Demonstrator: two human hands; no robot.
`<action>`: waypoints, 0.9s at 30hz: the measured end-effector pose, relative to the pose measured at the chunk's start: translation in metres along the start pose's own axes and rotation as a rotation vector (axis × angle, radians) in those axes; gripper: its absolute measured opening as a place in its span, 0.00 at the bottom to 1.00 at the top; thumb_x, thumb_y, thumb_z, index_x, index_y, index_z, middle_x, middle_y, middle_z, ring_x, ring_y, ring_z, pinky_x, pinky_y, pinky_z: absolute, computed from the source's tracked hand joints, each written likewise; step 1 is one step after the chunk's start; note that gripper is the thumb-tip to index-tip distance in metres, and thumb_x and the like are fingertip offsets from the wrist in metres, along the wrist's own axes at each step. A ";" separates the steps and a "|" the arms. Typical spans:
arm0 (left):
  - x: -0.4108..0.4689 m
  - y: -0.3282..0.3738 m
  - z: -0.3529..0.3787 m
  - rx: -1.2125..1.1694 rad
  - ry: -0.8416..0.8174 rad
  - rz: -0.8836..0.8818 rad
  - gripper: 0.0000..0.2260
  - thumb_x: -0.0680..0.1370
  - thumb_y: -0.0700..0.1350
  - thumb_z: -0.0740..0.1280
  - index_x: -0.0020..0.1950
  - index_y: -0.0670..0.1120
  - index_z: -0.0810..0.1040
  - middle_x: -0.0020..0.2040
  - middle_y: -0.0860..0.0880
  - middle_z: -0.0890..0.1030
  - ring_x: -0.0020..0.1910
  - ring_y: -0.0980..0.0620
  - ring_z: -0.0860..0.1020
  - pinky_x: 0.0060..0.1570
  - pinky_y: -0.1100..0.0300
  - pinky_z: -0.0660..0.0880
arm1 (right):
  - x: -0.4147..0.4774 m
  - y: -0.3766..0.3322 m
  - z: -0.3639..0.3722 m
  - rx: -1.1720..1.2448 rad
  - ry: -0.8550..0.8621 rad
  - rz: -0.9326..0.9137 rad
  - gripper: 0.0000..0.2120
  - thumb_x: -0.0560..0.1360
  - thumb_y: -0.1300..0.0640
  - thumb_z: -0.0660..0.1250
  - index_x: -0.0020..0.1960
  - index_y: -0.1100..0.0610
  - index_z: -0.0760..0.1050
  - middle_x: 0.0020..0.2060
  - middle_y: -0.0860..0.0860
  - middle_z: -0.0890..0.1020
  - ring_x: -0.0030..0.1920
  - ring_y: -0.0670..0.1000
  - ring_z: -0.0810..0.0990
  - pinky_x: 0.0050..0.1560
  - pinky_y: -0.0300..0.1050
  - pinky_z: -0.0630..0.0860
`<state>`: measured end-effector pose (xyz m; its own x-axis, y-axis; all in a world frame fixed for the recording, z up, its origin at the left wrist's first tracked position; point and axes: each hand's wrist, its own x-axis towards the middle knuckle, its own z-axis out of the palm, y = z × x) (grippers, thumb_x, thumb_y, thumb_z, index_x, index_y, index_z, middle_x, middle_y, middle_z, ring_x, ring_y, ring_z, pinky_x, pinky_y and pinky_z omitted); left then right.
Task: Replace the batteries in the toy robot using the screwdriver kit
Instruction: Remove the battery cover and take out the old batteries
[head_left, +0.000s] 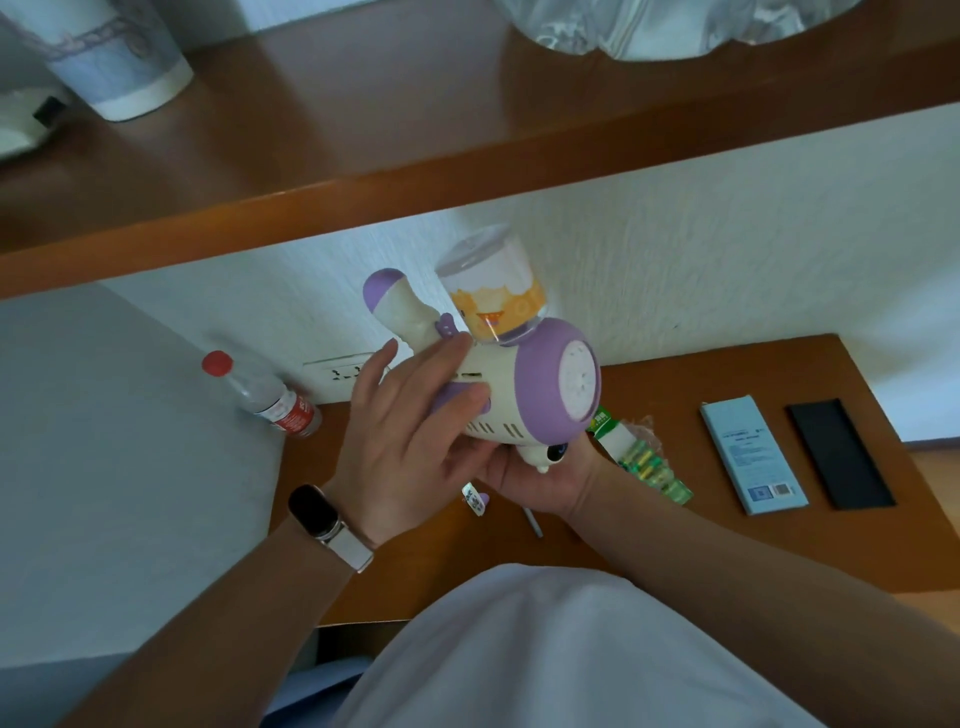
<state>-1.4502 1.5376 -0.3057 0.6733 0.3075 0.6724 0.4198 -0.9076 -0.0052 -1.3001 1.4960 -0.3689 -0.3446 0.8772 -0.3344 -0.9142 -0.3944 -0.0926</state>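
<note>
The cream and purple toy robot (524, 384) is held above the wooden desk (779, 374), with a clear cup part on top. My right hand (545, 480) cradles it from underneath, fingers curled round its lower end. My left hand (410, 431) lies on its side, fingers fairly straight over the purple panel. A green pack of batteries (644, 457) lies on the desk just right of the toy. A thin screwdriver (534, 524) lies below my right wrist. A small purple and white piece (475, 500) lies beside it.
A blue box (750, 454) and a black case (839, 454) lie at the desk's right. A red-capped bottle (265, 395) lies at the left by the wall socket (343, 370). A wooden shelf (363, 171) with a cup (119, 57) overhangs the back.
</note>
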 end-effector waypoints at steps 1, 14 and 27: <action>-0.001 -0.002 -0.001 -0.011 -0.029 -0.012 0.20 0.73 0.45 0.73 0.60 0.45 0.68 0.67 0.38 0.74 0.64 0.39 0.75 0.67 0.40 0.67 | -0.003 -0.002 0.008 0.020 -0.057 0.007 0.19 0.82 0.53 0.58 0.63 0.66 0.77 0.57 0.64 0.81 0.56 0.63 0.81 0.53 0.54 0.81; -0.008 -0.006 -0.011 -0.111 -0.203 -0.036 0.19 0.75 0.48 0.74 0.59 0.44 0.70 0.67 0.35 0.77 0.68 0.40 0.74 0.66 0.61 0.69 | -0.003 -0.007 0.006 -0.224 0.163 -0.018 0.20 0.63 0.54 0.66 0.51 0.63 0.83 0.46 0.60 0.84 0.42 0.58 0.84 0.28 0.47 0.80; -0.020 -0.024 -0.006 -0.436 -0.053 -0.547 0.36 0.71 0.57 0.76 0.74 0.45 0.69 0.72 0.43 0.75 0.71 0.47 0.73 0.60 0.61 0.78 | 0.016 0.002 0.020 -0.185 0.060 0.111 0.15 0.76 0.57 0.61 0.60 0.61 0.75 0.49 0.58 0.80 0.43 0.54 0.80 0.38 0.41 0.79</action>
<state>-1.4777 1.5516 -0.3146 0.4688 0.7562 0.4565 0.4317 -0.6470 0.6285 -1.3114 1.5149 -0.3553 -0.4223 0.8102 -0.4066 -0.8151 -0.5356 -0.2207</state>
